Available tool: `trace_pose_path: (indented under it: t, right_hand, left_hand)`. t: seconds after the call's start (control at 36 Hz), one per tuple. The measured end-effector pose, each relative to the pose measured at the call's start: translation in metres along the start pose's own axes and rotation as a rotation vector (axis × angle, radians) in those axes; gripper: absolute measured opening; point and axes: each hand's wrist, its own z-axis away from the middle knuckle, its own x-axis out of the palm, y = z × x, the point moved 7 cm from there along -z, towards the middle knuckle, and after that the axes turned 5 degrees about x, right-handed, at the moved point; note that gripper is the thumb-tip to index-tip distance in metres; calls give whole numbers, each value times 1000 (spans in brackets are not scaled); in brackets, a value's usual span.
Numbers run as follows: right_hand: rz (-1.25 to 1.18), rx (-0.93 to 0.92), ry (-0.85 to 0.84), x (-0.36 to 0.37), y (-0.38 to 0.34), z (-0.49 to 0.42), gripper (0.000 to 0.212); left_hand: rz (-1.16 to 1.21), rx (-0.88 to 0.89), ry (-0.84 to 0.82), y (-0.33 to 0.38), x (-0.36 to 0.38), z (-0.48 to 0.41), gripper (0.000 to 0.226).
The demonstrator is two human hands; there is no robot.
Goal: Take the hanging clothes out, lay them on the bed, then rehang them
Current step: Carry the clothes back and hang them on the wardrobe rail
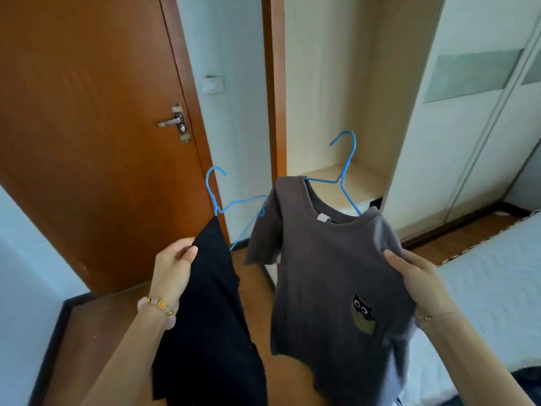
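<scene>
My left hand grips a black garment by its upper edge; it hangs on a blue wire hanger whose hook points up. My right hand pinches the shoulder of a grey T-shirt with a small owl patch on its chest. The T-shirt sits on a second blue wire hanger, hook raised in front of the open wardrobe. Both garments hang in the air in front of me. The bed, with a white quilted mattress, lies at the right, just beside my right hand.
A brown wooden door with a metal handle stands shut at the left. A light switch is on the wall between door and wardrobe. White sliding wardrobe doors are at the right. Wooden floor lies below. A dark item lies on the bed's near corner.
</scene>
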Motion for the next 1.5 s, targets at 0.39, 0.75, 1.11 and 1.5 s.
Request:
trace_pose_path:
  t: [0.39, 0.75, 1.11, 1.5]
  right_hand:
    - [-98, -200, 129, 30, -87, -62, 15]
    - [-12, -289, 176, -2, -175, -187, 20]
    - [-6, -334, 260, -45, -228, -287, 23]
    - [51, -260, 426, -45, -231, -404, 16]
  left_hand:
    - [-39, 275, -143, 77, 19, -108, 29]
    - [-2, 399, -195, 173, 145, -230, 27]
    - [89, 466, -304, 225, 292, -316, 23]
    - [236, 386, -409, 237, 414, -430, 17]
